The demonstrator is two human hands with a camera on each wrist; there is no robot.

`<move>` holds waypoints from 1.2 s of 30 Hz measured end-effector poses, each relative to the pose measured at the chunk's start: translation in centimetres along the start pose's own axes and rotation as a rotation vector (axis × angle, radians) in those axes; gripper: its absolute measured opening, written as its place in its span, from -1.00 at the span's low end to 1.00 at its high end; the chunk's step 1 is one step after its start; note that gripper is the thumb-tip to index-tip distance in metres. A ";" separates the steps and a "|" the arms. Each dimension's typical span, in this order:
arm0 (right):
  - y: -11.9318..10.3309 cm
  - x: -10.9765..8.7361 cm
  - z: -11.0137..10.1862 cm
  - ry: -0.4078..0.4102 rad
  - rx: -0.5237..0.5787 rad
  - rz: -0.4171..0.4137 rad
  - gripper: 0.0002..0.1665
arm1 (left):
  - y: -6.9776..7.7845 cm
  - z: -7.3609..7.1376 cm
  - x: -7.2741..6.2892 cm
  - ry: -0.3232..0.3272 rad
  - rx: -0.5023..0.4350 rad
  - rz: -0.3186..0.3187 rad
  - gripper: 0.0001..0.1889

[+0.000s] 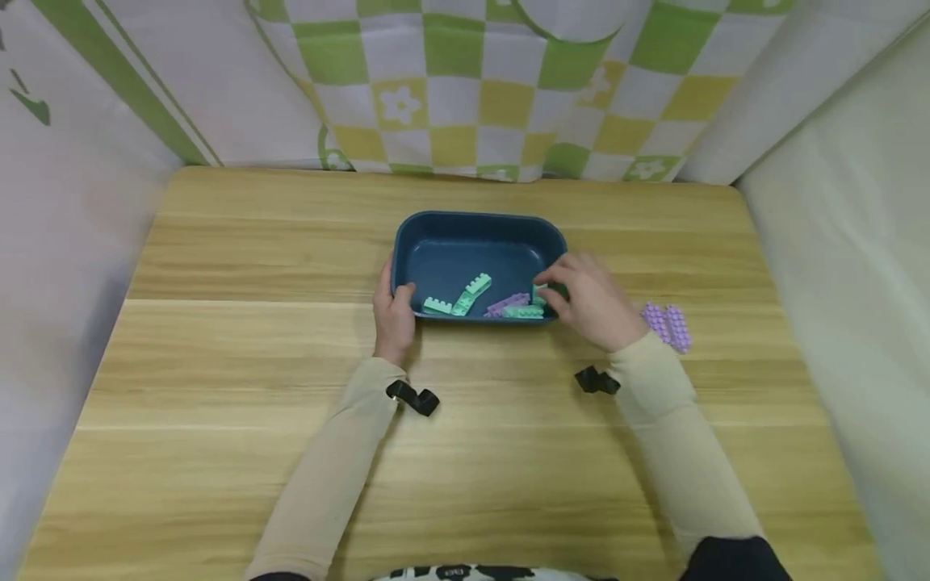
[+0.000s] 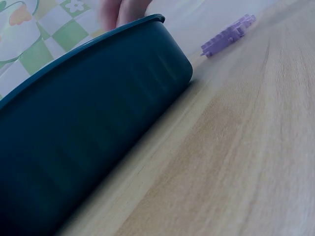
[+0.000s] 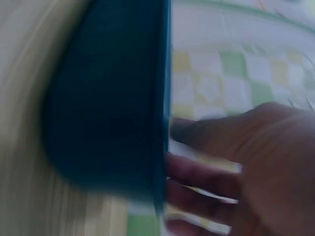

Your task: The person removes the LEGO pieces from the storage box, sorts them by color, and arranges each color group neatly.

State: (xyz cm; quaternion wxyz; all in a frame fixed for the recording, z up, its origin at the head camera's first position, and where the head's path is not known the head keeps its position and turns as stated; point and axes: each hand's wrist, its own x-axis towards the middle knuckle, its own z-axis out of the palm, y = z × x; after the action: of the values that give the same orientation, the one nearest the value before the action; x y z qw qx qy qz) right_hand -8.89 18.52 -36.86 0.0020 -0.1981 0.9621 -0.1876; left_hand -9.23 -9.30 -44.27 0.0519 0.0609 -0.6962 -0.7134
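Note:
A dark blue plastic box (image 1: 472,230) rests on the table, with mint-green toy bricks (image 1: 472,294) and a purple toy brick (image 1: 508,303) along its near side. My left hand (image 1: 395,319) grips the box's left end, thumb over the rim and fingers outside. Over the right end reaches my right hand (image 1: 592,303), its fingers bent and the thumb apart from the index finger. Those tips are right by a green brick (image 1: 538,294) inside. In the right wrist view the fingertips of the right hand (image 3: 266,167) go behind the rim.
Two purple studded toy bricks (image 1: 667,327) lie side by side on the wooden table (image 1: 494,460), right of the box and beside my right wrist. A checked green and yellow curtain (image 1: 458,97) hangs along the back edge. Pale cloth flanks both sides.

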 end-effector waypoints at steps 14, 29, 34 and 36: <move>-1.6 4.2 2.0 -0.319 -0.138 -0.152 -0.84 | -1.9 -0.1 0.5 0.040 0.039 0.040 -0.38; -0.4 2.4 0.3 -0.087 0.336 0.020 -0.66 | 0.4 0.1 -0.2 -0.004 -0.004 0.011 -0.40; 2.2 0.2 -0.6 0.378 0.582 0.148 -0.58 | 1.7 0.1 -0.7 -0.019 -0.006 -0.016 -0.39; 3.8 -0.6 -0.9 0.540 0.641 0.220 -0.56 | 1.8 -0.1 -0.8 -0.014 -0.010 -0.022 -0.39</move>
State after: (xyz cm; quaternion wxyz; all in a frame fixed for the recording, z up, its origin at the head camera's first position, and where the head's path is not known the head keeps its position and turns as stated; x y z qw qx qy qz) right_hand -9.86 22.28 -37.41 -0.1684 -0.0274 0.8366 -0.5206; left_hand -8.49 -9.31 -42.44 0.0395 0.0633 -0.6924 -0.7177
